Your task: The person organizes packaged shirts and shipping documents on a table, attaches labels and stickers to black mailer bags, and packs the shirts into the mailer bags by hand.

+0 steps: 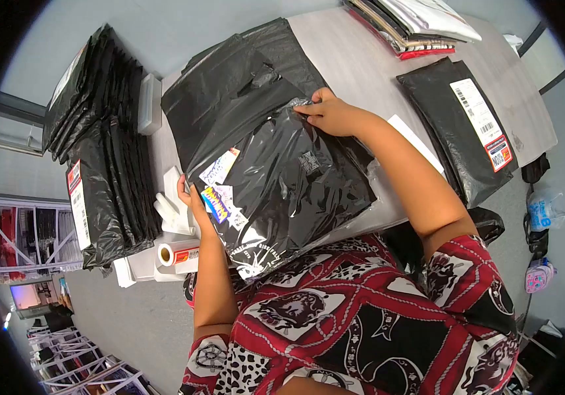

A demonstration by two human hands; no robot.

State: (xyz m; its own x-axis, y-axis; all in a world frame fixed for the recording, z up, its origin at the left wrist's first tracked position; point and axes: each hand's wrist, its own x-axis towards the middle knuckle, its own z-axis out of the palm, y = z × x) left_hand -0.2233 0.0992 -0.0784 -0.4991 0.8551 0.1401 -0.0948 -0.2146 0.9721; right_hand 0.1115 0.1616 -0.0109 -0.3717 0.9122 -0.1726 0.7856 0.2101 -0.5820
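Note:
A folded black shirt (276, 164) in a shiny clear plastic bag lies in front of me, with white print at its lower corner. Colourful cards (220, 201) show near its left edge. My left hand (193, 197) grips that left edge, thumb and fingers closed on it. At the top edge my right hand (332, 115) pinches the bunched clear plastic with its fingers. Under and behind the shirt spread flat black mailer bags (230, 92). Whether the shirt's far end lies over or inside the top mailer, I cannot tell.
Tall stacks of packed black mailers (111, 178) stand at the left. A label roll (174, 255) and a white device (176, 207) sit beside them. At the right lies a labelled black parcel (457, 131); folded clothes (414, 29) are piled at the back.

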